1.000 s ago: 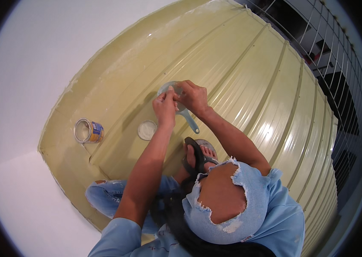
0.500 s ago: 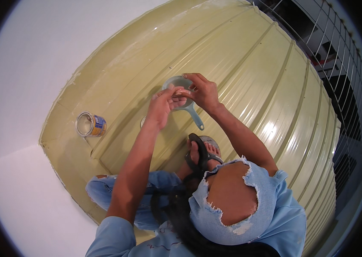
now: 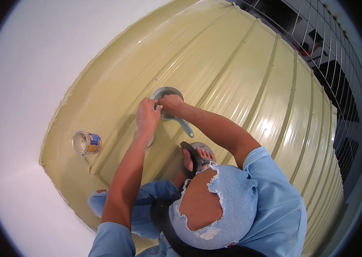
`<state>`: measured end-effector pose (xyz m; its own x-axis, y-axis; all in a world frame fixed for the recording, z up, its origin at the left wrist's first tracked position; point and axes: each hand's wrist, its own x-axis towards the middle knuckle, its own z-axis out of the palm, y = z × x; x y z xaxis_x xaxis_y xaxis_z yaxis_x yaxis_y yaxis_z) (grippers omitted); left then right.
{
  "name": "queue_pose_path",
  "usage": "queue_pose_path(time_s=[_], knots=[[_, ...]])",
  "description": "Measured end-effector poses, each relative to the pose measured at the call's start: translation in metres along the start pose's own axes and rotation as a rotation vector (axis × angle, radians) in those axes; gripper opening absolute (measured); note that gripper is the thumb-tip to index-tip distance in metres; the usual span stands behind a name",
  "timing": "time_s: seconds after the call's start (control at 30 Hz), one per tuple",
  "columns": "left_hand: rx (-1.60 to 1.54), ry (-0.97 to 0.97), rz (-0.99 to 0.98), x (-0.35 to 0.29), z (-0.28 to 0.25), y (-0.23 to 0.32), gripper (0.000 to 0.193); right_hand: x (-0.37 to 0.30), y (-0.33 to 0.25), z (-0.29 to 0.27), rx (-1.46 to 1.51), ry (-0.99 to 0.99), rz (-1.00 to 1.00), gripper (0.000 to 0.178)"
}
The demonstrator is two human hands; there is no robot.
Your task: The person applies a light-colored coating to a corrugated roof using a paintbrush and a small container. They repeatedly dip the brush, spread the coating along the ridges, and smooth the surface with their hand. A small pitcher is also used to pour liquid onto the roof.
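Observation:
A pale blue-grey dipper [image 3: 184,127] with a round bowl and a long holed handle stands on the pale yellow ribbed metal sheet. My right hand [image 3: 171,104] is down in its bowl, fingers curled and partly hidden. At the bowl's left rim, my left hand [image 3: 147,115] has its fingers bent together, their tips meeting the right hand's fingers. Whether anything small lies between the fingers cannot be seen. Under my left wrist, a pale round object [image 3: 150,140] shows only in part.
An opened paint can [image 3: 87,142] with a blue and orange label stands to the left. A white wall [image 3: 14,107] runs along the left edge of the sheet. Metal wire grating [image 3: 330,55] borders the far right. My sandalled foot [image 3: 202,153] rests just nearer than the dipper.
My hands have lowered from above the dipper to its bowl. The right hand has gone inside, and the left hand's spread fingers have bent together.

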<state>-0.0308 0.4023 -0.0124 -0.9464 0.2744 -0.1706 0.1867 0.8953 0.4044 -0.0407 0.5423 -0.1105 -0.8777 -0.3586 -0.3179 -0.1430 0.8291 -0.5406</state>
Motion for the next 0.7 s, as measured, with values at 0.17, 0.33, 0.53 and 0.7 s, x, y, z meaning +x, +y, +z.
queue_pose_path(time_s=[0.17, 0.33, 0.53, 0.7], knots=[[0.151, -0.087, 0.076, 0.008, 0.006, -0.009, 0.043, 0.006, 0.005, 0.024, 0.107, -0.097, 0.045, 0.026], [0.084, 0.061, 0.096, 0.009, 0.020, -0.013, 0.060, 0.005, 0.018, 0.003, 0.302, -0.167, -0.023, 0.035], [-0.168, 0.187, -0.015, 0.012, 0.020, -0.016, 0.069, -0.031, 0.033, -0.016, 1.537, -0.102, -0.029, 0.054], [-0.897, -0.048, -0.146, 0.014, 0.019, -0.002, 0.056, -0.066, 0.024, -0.034, 2.475, -0.192, -0.045, 0.093]])
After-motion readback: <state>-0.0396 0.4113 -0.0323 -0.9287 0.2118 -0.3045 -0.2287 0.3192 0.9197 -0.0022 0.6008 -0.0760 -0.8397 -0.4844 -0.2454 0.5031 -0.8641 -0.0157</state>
